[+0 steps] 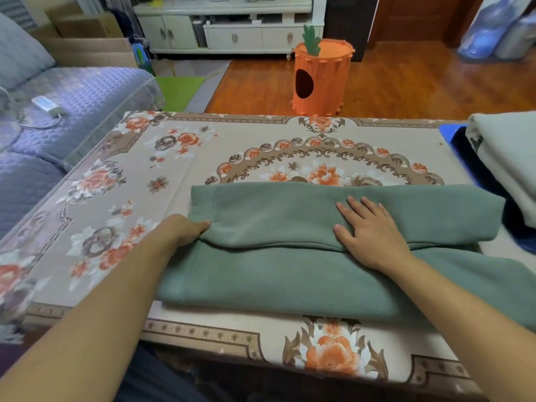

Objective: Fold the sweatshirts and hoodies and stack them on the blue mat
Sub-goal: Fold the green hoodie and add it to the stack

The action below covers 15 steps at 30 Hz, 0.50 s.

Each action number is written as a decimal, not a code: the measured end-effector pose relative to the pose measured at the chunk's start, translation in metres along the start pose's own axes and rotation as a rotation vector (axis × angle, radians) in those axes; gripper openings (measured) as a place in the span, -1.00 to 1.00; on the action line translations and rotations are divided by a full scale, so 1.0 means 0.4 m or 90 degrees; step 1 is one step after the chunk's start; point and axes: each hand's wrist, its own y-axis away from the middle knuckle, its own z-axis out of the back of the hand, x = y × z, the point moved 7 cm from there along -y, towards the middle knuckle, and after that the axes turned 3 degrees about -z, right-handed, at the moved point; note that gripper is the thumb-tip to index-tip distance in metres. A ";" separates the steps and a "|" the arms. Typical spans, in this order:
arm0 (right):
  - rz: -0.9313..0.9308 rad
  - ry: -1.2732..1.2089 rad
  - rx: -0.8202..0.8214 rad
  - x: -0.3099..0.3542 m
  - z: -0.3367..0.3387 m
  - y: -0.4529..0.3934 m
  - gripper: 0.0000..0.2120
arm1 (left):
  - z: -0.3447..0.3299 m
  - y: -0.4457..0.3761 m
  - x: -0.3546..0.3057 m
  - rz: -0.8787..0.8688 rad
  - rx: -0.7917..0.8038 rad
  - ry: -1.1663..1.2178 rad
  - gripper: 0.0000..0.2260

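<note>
Gripping the green sweatshirt (319, 250) at its left ribbed edge with the left hand (181, 230), pressing the right hand (374, 230) flat, fingers spread; lying long axis left-right on the floral tablecloth (121, 181), touching folded clothes (507, 158) stacked on the blue mat (448, 132)

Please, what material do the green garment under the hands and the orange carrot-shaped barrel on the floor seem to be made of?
Green sweatshirt: probably soft cotton-blend fleece knit, matte; it drapes in thick folds and shows a ribbed hem at its left edge. Carrot barrel: looks like felt, matte orange, with stitched panels and a flat-cut green leaf; foam cannot be excluded.
</note>
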 end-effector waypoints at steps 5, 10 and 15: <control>0.017 -0.006 0.056 0.018 0.006 -0.015 -0.38 | 0.062 0.030 0.007 -0.129 -0.107 -0.107 -0.57; 0.118 0.018 0.087 0.188 -0.007 0.019 -0.42 | 0.308 0.020 0.105 -0.117 -0.295 -0.168 -0.60; 0.142 0.007 0.034 0.295 -0.064 0.056 -0.41 | 0.372 0.014 0.199 -0.049 -0.235 -0.151 -0.52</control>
